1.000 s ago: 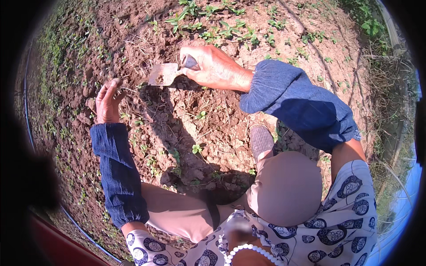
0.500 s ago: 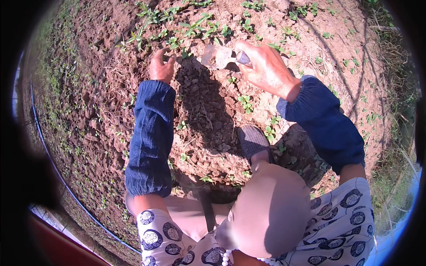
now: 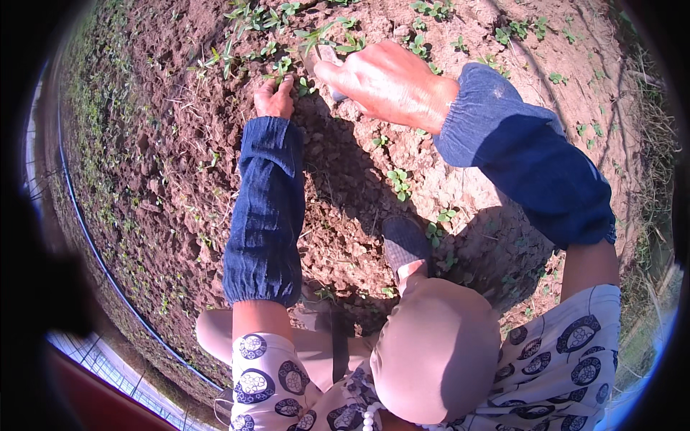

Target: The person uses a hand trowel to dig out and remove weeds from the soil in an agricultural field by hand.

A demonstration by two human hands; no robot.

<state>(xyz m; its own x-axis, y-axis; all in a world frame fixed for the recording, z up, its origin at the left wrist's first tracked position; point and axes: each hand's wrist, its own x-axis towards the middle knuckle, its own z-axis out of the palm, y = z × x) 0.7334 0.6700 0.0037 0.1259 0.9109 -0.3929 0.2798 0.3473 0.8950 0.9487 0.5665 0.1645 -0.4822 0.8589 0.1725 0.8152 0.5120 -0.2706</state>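
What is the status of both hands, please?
Right hand closed around trowel. Left hand at small green plant, grip unclear. Right hand hides part of trowel.

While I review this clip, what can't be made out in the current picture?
All in the head view:
Trowel: the right hand hides most of its handle.
Left hand: too small to tell whether it grips the leaves at its fingertips.
Bead necklace: cut off by the lower edge.
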